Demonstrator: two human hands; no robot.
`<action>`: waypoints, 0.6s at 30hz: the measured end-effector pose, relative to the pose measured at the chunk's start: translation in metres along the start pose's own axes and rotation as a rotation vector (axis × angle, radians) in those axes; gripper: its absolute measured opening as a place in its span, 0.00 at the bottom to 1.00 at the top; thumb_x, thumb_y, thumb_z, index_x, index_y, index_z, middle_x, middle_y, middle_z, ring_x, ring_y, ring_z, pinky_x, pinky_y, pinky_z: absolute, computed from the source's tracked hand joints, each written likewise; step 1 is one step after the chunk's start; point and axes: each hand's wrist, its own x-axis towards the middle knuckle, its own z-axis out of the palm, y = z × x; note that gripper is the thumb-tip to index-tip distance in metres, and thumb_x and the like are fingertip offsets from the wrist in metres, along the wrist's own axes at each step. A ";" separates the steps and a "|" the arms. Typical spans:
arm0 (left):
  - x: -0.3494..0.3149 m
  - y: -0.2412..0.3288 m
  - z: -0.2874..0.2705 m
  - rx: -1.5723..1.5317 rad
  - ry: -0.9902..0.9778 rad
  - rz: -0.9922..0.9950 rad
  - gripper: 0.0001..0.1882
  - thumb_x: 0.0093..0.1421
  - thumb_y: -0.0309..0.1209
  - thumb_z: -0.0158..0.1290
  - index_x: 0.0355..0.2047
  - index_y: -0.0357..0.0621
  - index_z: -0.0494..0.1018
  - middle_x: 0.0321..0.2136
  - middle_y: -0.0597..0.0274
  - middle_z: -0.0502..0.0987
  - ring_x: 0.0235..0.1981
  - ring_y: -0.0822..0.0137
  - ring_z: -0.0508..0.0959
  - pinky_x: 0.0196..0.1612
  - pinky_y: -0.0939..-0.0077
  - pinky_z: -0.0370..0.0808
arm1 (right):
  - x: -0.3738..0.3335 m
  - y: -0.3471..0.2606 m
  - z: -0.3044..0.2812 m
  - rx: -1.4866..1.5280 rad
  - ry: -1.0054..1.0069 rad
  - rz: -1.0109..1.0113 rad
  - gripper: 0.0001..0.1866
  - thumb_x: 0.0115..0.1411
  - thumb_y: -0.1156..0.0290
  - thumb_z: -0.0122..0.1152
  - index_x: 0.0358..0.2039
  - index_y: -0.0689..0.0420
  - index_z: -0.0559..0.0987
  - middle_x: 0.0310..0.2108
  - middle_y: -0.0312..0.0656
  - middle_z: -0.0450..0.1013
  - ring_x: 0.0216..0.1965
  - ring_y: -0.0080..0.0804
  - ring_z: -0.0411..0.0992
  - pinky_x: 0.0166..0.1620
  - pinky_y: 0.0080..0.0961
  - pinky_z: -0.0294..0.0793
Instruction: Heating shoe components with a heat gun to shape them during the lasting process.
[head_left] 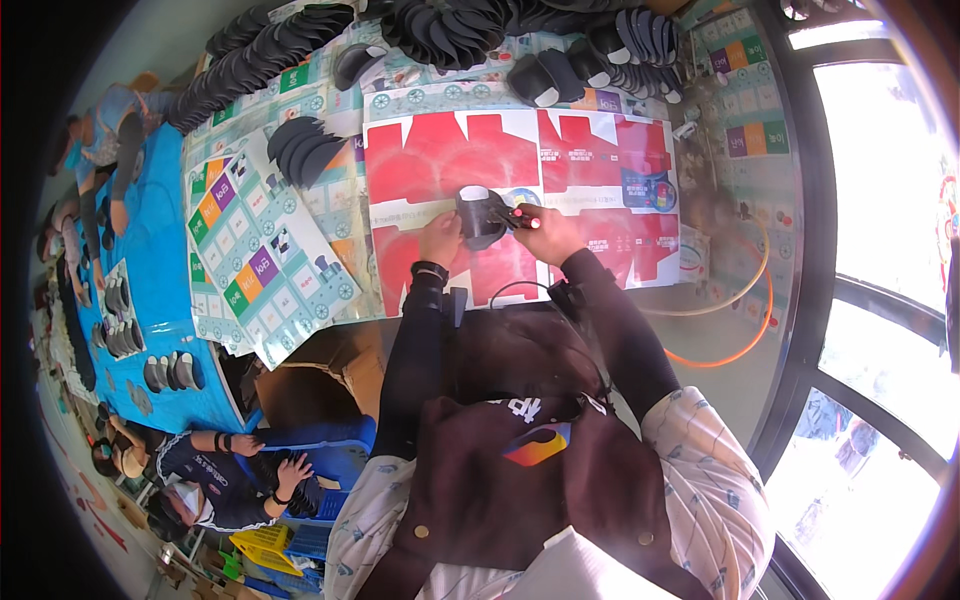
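My left hand (440,241) grips the left edge of a dark curved piece (474,222) with a pale patch at its top; it looks like a shoe part, though I cannot be sure. On its right side, my right hand (552,238) is closed around a small dark tool with red ends (524,217), whose exact kind is not clear. The tool's tip meets or overlaps the piece. Both hands are above a red and white printed sheet (440,160) lying on the table.
Stacks of similar dark pieces (445,32) line the table's far side. A small fan of them (305,150) lies left, beside loose printed sheets (265,250). An orange hose (720,362) hangs at right, near a glass door (870,180). Lower left, a co-worker (215,475) handles dark pieces.
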 end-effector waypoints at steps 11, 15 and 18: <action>0.002 0.004 0.012 0.032 -0.056 -0.013 0.19 0.66 0.32 0.57 0.53 0.33 0.74 0.42 0.52 0.81 0.37 0.68 0.83 0.39 0.76 0.82 | -0.010 0.031 0.005 0.021 0.101 -0.038 0.14 0.52 0.66 0.59 0.38 0.58 0.81 0.29 0.59 0.77 0.35 0.63 0.76 0.39 0.53 0.75; 0.008 -0.005 0.007 0.167 -0.016 0.047 0.17 0.66 0.31 0.58 0.51 0.33 0.74 0.40 0.54 0.81 0.37 0.68 0.83 0.38 0.76 0.82 | 0.000 0.019 0.003 0.049 0.139 -0.005 0.14 0.53 0.66 0.59 0.39 0.57 0.81 0.29 0.60 0.76 0.35 0.63 0.75 0.39 0.51 0.75; 0.007 0.002 0.018 0.113 -0.046 0.033 0.16 0.66 0.31 0.57 0.50 0.33 0.74 0.39 0.54 0.81 0.36 0.68 0.83 0.38 0.75 0.81 | -0.007 0.041 -0.004 0.046 0.114 0.067 0.13 0.54 0.65 0.58 0.38 0.58 0.81 0.29 0.59 0.76 0.36 0.63 0.75 0.39 0.52 0.75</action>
